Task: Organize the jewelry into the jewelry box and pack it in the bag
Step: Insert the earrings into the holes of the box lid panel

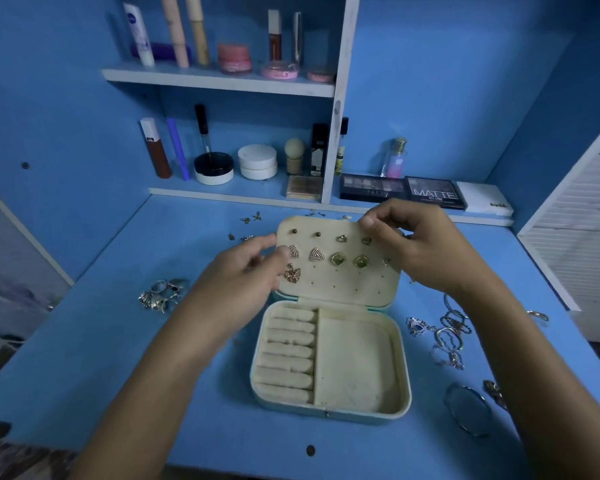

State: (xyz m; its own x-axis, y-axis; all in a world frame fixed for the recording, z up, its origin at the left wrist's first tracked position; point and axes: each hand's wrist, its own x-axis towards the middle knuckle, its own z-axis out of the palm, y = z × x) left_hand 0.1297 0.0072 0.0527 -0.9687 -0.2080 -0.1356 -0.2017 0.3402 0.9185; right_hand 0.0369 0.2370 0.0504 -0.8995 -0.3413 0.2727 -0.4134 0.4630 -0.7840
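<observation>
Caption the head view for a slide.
Both hands, left and right, work at the earring-studded lid of an open jewelry box; rings and chains wait alongside.

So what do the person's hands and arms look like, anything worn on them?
Both forearms are bare, with no sleeves showing. The left hand and right hand show no gloves, watch or bracelets, and no rings that can be made out. Nails look short and unpainted.

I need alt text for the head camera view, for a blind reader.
Two hands work at the raised lid of an open jewelry box on a blue table, where earrings are pinned. Loose rings and chains lie on both sides.
</observation>
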